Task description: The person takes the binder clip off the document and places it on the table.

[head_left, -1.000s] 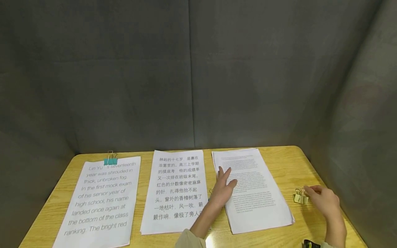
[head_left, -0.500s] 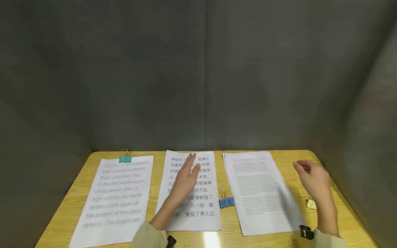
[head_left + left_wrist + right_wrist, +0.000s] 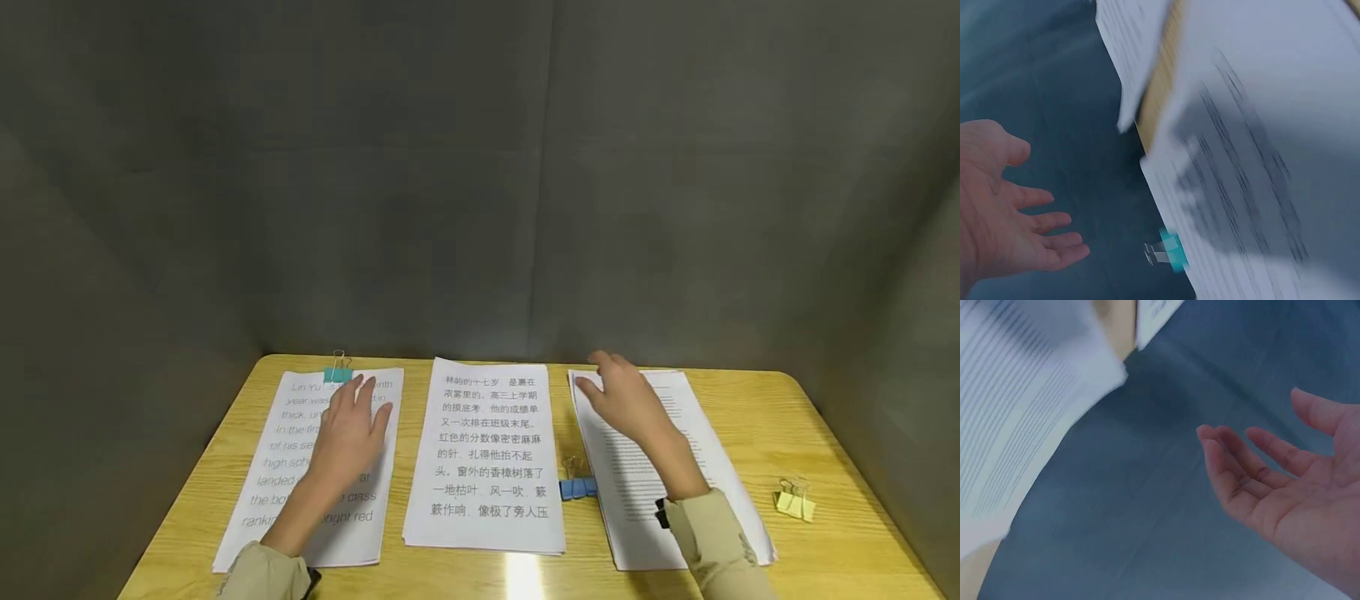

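Observation:
My left hand [image 3: 347, 446] hovers over the left paper stack [image 3: 352, 542], which has large English print. A teal binder clip [image 3: 338, 375] grips that stack's top edge, just beyond my fingertips. In the left wrist view the left hand [image 3: 1019, 215] has its fingers extended and holds nothing; the teal clip [image 3: 1173, 251] shows at the paper's edge. Over the upper part of the right paper stack [image 3: 630, 504], printed in small lines, is my right hand [image 3: 628, 402]. The right wrist view shows this hand [image 3: 1291, 494] with loosely bent fingers and nothing in them.
Between them lies the middle paper stack [image 3: 487, 537] with Chinese print. A blue binder clip [image 3: 578, 488] sits beside the right stack's left edge. A yellow binder clip [image 3: 795, 505] lies on the wooden table [image 3: 832, 450] at the right. A dark grey curtain [image 3: 480, 208] stands behind.
My left hand has moved left, from the right stack across the middle one to the left stack. The right hand has left the yellow clip and moved left over the right stack.

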Available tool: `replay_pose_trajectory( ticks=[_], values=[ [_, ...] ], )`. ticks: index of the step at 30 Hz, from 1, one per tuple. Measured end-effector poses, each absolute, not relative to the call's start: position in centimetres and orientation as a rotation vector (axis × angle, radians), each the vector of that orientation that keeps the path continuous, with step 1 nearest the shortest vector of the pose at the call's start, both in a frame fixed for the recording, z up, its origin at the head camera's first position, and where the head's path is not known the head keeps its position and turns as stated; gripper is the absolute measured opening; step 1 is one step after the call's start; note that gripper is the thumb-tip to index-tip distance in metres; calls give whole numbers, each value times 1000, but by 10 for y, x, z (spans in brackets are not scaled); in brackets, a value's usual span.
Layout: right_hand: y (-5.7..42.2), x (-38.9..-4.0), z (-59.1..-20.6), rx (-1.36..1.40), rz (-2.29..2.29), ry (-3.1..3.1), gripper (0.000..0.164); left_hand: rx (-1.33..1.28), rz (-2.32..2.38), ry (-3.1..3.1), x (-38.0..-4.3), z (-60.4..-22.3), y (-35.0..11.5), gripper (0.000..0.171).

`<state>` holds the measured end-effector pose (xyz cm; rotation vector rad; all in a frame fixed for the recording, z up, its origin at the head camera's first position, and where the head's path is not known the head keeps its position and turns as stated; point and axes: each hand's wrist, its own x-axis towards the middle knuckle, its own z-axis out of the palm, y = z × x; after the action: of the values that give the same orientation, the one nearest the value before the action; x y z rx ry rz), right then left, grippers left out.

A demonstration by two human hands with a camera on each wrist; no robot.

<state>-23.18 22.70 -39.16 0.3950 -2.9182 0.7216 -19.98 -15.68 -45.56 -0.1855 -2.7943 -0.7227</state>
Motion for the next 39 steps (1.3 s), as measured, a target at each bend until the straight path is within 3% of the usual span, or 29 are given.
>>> replay_pose_trajectory(
  ticks=[15, 22, 32, 39],
  values=[
    [99, -238, -431, 744, 821, -2967, 36, 165, -677, -2977, -182, -482, -262, 55],
    [52, -227, -455, 867, 896, -2969, 29, 294, -757, -3058, -179, -493, -284, 59],
    [16, -217, -483, 672, 1447, -2989, 29, 328, -830, -3023, -180, -494, -286, 54],
    [9, -215, -488, 442, 1803, -2988, 30, 396, -1024, -3001, -183, -492, -292, 59]
  ],
)
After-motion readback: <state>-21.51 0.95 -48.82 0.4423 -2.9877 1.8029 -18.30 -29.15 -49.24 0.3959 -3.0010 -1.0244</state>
